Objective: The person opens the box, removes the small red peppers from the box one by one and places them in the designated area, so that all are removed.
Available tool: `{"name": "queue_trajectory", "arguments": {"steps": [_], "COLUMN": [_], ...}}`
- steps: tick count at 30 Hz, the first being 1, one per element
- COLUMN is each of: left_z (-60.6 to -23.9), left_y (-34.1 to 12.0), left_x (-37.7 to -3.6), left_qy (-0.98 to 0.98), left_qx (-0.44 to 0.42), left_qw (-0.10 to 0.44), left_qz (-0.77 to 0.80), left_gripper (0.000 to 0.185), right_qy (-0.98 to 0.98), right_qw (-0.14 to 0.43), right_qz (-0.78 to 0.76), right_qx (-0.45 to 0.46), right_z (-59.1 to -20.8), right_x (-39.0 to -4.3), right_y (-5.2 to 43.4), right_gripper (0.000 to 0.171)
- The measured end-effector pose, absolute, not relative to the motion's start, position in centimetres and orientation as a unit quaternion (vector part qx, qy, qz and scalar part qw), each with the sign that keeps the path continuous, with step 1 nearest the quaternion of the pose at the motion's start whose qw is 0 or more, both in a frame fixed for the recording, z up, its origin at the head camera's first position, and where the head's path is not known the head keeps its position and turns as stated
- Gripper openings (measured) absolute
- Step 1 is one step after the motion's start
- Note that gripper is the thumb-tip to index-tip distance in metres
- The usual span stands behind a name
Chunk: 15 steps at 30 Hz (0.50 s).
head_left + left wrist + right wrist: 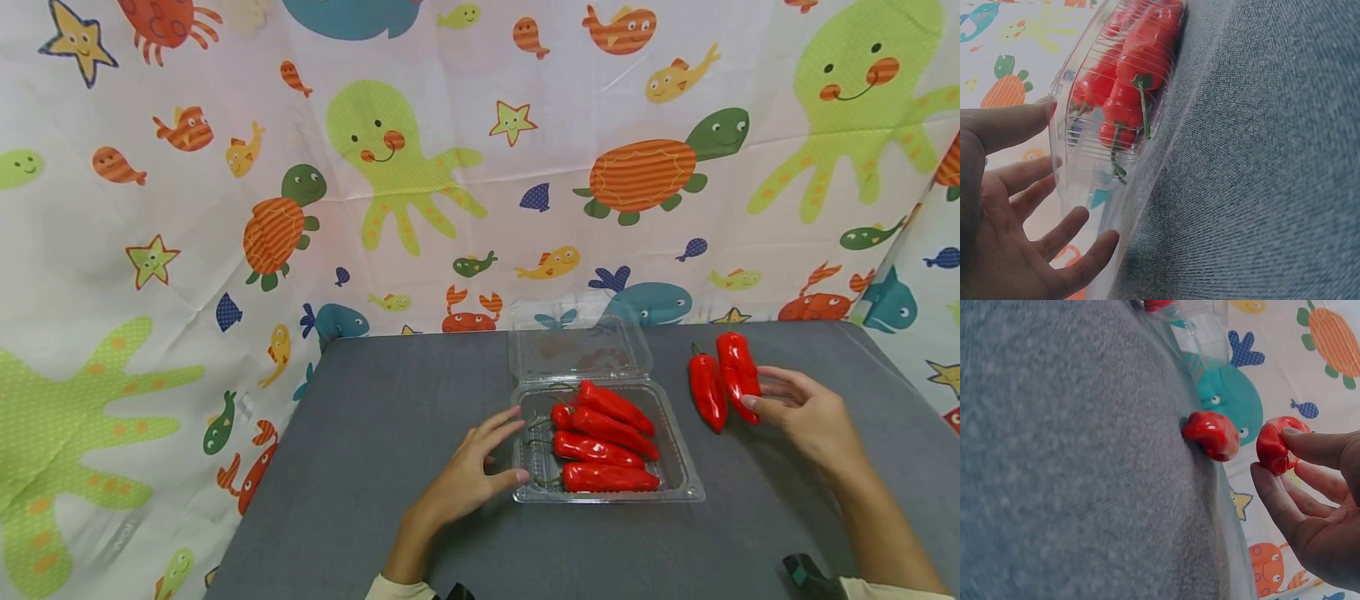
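A clear plastic clamshell box (681, 454) sits on the table with its lid tipped back, holding several red chili peppers (609, 433) with green stems. My left hand (474, 468) is at the box's left side, thumb and fingertips spread along the rim; in the left wrist view its fingers (1088, 262) are relaxed and apart. To the right of the box, my right hand (813, 417) pinches a red chili pepper (735, 367) between thumb and fingers. In the right wrist view this pepper (1272, 447) appears above the table. Another red chili pepper (707, 390) lies just left of it.
The grey table (390, 417) reaches back to a hanging cloth (450, 150) printed with sea animals. The box's open lid (581, 350) leans toward that cloth. A dark wrist strap (810, 575) shows at the right sleeve.
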<state>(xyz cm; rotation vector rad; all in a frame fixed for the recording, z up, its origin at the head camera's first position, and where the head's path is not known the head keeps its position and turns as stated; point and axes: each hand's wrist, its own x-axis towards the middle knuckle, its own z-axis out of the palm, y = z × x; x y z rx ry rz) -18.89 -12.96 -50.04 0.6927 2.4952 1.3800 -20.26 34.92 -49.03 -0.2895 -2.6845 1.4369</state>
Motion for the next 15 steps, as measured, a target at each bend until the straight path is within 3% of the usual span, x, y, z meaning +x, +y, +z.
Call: {"name": "queue_trajectory", "arguments": {"steps": [15], "left_z": [-50.1], "left_y": [-13.0], "left_x": [-19.0], "left_qy": [0.848], "left_qx": [0.241], "left_qw": [0.098], "left_qz": [0.462], "left_gripper": [0.071], "right_qy": [-0.889], "right_qw": [0.017], "right_qz": [0.44], "right_qx": [-0.124], "right_z": [-50.1], "right_x": [-20.4], "right_y": [36.1], "right_gripper": [0.071]}}
